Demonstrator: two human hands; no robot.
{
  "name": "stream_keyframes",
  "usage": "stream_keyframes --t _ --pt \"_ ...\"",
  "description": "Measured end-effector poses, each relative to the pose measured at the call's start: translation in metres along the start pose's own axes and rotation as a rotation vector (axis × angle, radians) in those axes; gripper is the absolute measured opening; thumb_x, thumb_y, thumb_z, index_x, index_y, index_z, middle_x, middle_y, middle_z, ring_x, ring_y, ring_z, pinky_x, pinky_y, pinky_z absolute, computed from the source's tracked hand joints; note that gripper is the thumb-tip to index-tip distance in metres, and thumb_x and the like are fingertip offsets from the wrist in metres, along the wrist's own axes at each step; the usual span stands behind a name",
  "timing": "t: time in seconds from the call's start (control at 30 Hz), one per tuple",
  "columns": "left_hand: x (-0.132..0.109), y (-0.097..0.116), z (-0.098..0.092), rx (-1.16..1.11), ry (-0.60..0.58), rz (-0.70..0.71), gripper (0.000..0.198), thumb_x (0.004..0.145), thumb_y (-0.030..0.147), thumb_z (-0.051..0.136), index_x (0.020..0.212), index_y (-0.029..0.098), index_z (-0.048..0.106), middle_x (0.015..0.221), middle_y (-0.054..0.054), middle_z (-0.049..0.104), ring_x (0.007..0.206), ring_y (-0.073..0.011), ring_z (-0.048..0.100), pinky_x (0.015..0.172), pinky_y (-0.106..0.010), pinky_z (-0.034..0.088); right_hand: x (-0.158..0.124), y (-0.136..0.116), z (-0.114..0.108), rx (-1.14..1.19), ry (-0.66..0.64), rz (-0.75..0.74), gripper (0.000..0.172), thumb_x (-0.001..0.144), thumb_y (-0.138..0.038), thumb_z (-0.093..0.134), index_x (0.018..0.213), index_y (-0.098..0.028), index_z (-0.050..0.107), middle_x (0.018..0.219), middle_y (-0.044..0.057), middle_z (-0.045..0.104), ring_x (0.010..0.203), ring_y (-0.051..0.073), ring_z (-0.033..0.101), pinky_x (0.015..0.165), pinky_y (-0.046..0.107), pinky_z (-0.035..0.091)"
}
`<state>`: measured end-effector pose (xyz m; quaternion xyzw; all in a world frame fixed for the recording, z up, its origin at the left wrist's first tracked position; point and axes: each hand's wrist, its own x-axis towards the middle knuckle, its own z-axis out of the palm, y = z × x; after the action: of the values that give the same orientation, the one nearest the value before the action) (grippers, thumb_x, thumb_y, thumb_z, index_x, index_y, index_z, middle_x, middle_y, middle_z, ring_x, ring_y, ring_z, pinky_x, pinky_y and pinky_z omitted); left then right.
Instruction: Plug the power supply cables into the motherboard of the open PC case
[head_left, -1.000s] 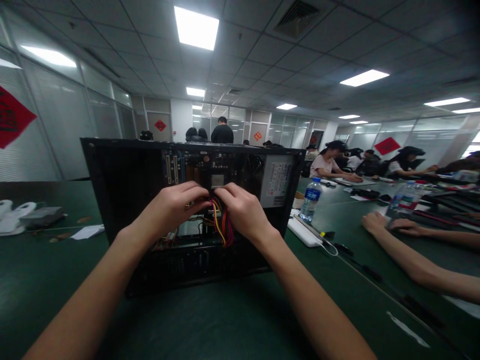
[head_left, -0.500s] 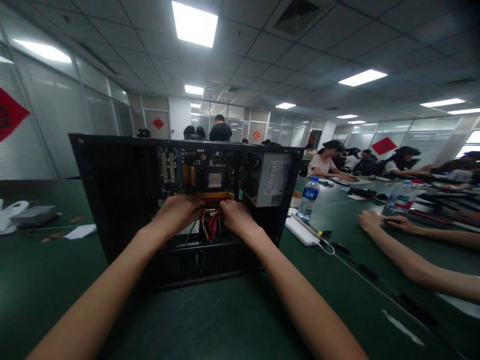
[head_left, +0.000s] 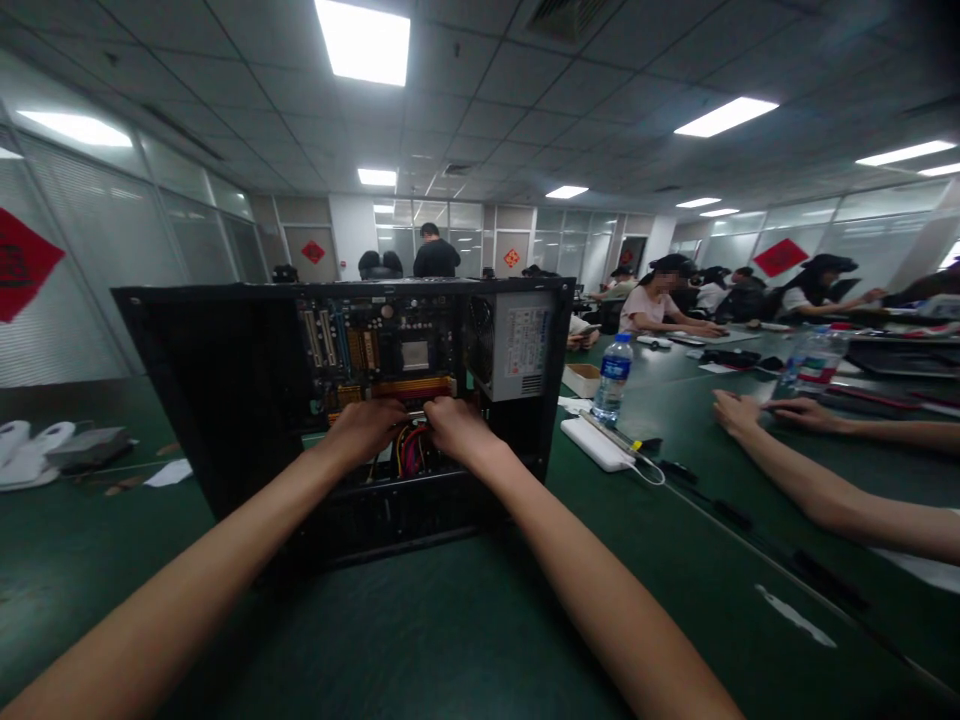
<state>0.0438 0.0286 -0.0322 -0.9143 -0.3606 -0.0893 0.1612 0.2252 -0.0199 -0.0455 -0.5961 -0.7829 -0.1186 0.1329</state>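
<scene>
An open black computer case (head_left: 420, 510) stands upright before me, its inside facing me. Both my hands reach into its middle, just below the orange memory slots (head_left: 415, 387) of the motherboard (head_left: 394, 325). My left hand (head_left: 369, 428) is closed, with its fingertips turned inward. Close beside it, my right hand (head_left: 459, 424) is closed with fingers curled. Between them shows a thin pale edge too small to name; what the fingers hold is hidden. A bundle of red, yellow and black cables (head_left: 411, 450) hangs right under the hands. The silver power supply (head_left: 519, 345) sits at upper right.
On the green table (head_left: 600, 560), right of the case, are a water bottle (head_left: 613, 380), a white power bank (head_left: 596, 443) and a small box (head_left: 581, 379). A co-worker's hands (head_left: 757, 412) rest farther right. A grey adapter (head_left: 90, 448) lies at left.
The view has shifted, so the case appears slightly farther left. My hands stay at the same place inside it, now a little lower relative to the memory slots.
</scene>
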Motion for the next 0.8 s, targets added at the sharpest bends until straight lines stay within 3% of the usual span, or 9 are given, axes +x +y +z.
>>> stream_keyframes --t 0.23,0.8 --pt "0.0042 0.0065 -0.0030 0.074 -0.082 -0.014 0.032 0.098 0.023 0.048 0.122 0.028 0.069 0.120 -0.006 0.071 0.109 -0.0238 0.067 0.077 -0.029 0.051 -0.0012 0.0004 0.0024 0.023 0.042 -0.013 0.026 0.089 -0.013 0.051 0.110 -0.013 0.068 0.110 0.016 0.071 0.099 0.028 0.070 0.079 0.034 0.055" --pt "0.0035 0.0076 0.0030 0.060 -0.009 -0.181 0.030 0.096 0.030 0.048 0.116 0.025 0.071 0.120 -0.006 0.071 0.105 -0.0280 0.069 0.080 -0.035 0.052 -0.0006 0.0008 0.0054 0.029 0.032 -0.025 0.028 0.089 -0.012 0.051 0.112 -0.013 0.067 0.110 0.017 0.070 0.100 0.028 0.070 0.081 0.035 0.054"
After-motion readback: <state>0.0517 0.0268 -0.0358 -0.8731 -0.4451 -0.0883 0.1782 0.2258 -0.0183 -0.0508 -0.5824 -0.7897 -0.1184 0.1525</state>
